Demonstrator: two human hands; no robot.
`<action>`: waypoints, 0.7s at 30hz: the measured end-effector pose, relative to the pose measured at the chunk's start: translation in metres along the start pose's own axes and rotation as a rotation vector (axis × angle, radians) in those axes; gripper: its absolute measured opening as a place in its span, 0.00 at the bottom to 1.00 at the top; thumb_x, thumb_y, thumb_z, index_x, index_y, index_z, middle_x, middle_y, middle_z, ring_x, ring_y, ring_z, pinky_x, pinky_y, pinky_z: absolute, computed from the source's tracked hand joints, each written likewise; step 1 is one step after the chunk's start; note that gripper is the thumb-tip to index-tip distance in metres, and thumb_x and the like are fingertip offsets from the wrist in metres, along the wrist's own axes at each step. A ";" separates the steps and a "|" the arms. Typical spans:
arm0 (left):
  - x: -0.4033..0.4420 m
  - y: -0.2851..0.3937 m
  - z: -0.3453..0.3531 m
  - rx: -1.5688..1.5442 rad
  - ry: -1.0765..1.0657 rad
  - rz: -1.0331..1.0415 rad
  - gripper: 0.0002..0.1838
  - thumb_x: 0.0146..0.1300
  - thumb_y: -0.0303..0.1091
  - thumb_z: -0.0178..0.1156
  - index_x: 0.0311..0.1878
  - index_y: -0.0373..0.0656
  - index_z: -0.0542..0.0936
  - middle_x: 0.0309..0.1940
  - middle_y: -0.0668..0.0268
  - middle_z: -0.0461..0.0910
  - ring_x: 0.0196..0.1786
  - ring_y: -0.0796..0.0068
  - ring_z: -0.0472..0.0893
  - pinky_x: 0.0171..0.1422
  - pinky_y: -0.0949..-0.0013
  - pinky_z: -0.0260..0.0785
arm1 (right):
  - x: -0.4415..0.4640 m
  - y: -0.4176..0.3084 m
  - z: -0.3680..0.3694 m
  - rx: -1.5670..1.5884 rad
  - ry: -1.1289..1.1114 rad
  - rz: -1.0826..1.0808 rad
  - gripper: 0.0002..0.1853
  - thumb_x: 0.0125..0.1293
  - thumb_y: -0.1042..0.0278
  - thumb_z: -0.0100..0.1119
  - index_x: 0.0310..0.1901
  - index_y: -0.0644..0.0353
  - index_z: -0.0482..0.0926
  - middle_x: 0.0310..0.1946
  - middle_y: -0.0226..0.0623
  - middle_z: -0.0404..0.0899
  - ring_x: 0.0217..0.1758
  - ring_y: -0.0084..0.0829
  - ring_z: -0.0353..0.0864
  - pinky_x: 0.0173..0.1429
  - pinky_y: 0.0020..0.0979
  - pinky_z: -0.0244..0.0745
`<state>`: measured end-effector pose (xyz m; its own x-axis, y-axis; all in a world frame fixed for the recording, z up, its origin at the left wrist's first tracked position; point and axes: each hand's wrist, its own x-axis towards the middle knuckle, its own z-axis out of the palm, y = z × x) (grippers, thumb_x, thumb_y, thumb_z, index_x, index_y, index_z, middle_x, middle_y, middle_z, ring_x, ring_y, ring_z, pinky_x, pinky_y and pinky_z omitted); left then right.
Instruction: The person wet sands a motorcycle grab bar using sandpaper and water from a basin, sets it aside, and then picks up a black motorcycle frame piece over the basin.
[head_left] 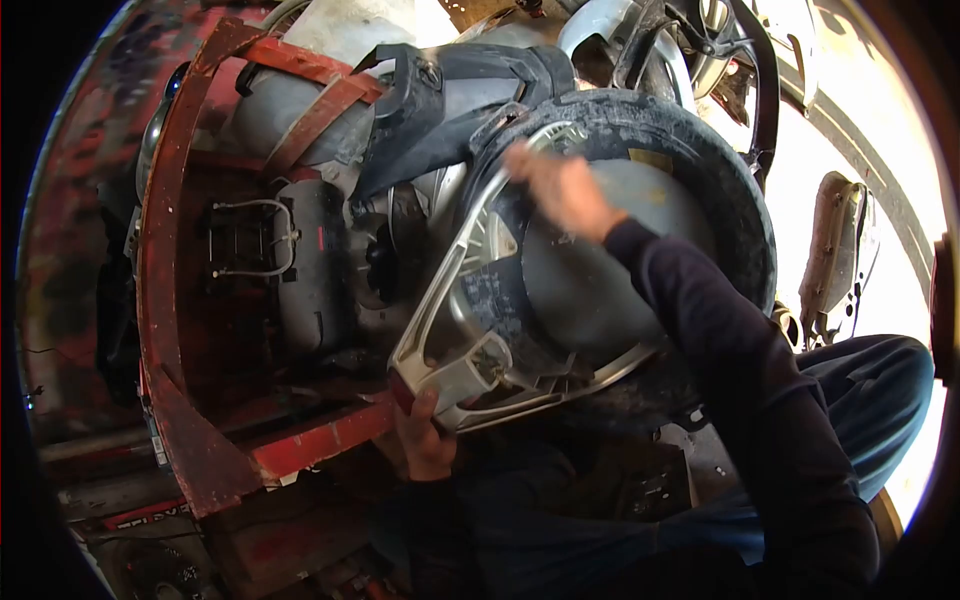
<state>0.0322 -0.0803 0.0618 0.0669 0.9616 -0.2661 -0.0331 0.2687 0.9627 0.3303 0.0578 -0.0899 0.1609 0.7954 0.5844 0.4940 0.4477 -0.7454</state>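
A silver metal frame (455, 270) with a V shape lies across a black tyre (745, 235), whose middle holds a grey rounded surface (610, 290). At the frame's lower left corner, beside a dark red part (401, 391), my left hand (427, 440) grips it with the fingers wrapped round the edge. Near the upper end of the frame is my right hand (570, 190), blurred by motion, so its fingers and anything in them cannot be made out.
A rusty red metal frame (160, 270) stands at the left around a dark cylinder (315, 270). Black plastic parts (420, 110) lie above the tyre. A long metal part (835, 255) is on the ground at the right, beside my bent knee.
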 end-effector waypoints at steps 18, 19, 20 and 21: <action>-0.053 -0.031 0.040 -0.228 0.225 0.054 0.27 0.69 0.32 0.57 0.70 0.42 0.66 0.60 0.58 0.73 0.61 0.60 0.76 0.55 0.50 0.80 | -0.228 -0.228 -0.080 -0.125 0.019 0.356 0.24 0.54 0.87 0.54 0.55 0.65 0.80 0.55 0.53 0.80 0.64 0.49 0.78 0.71 0.44 0.70; -0.059 -0.030 0.045 -0.226 0.190 0.050 0.28 0.70 0.35 0.56 0.72 0.47 0.64 0.62 0.61 0.71 0.65 0.60 0.74 0.60 0.47 0.78 | -0.235 -0.232 -0.077 -0.063 -0.058 0.289 0.24 0.54 0.86 0.55 0.55 0.66 0.80 0.56 0.53 0.80 0.65 0.50 0.77 0.72 0.45 0.69; -0.067 -0.029 0.054 -0.270 0.227 0.033 0.27 0.70 0.34 0.56 0.70 0.46 0.65 0.62 0.61 0.71 0.65 0.61 0.74 0.61 0.46 0.78 | -0.244 -0.232 -0.070 -0.081 -0.115 0.271 0.23 0.55 0.85 0.55 0.55 0.66 0.80 0.56 0.53 0.80 0.64 0.51 0.77 0.72 0.45 0.69; -0.073 -0.032 0.058 -0.271 0.226 0.027 0.27 0.70 0.34 0.56 0.70 0.46 0.65 0.62 0.61 0.71 0.65 0.61 0.74 0.61 0.46 0.78 | -0.250 -0.235 -0.066 -0.095 -0.169 0.261 0.22 0.55 0.84 0.56 0.54 0.67 0.79 0.56 0.54 0.80 0.64 0.51 0.77 0.72 0.45 0.69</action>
<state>0.0866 -0.1625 0.0533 -0.1590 0.9485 -0.2741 -0.2971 0.2188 0.9294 0.2307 -0.2732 -0.0394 0.1525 0.9385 0.3097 0.5333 0.1857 -0.8253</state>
